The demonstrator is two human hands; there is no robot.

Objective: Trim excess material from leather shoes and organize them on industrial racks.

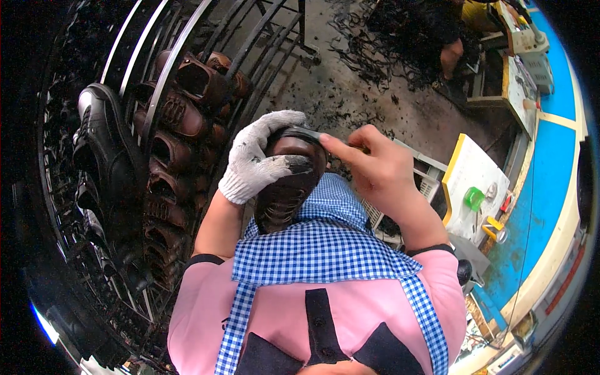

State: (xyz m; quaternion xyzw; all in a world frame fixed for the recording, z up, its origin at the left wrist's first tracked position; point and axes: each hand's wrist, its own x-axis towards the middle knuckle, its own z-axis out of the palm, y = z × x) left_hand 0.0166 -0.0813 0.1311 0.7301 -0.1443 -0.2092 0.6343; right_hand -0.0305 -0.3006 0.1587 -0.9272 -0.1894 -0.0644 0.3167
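My left hand, in a whitish knit glove with dark smudges, is closed around the toe end of a dark brown lace-up shoe. The toe points away from me and the laced part hangs toward my apron. My bare right hand is closed with its index finger stretched along a thin flat grey blade. That blade lies against the edge of the shoe's toe. Its handle, if it has one, is hidden in my fingers.
On the left, a metal rack carries several brown shoes and black shoes. Dark scraps litter the floor ahead. To the right, a white board holds a green container beside a blue-topped bench. Another person's hand shows at the far right.
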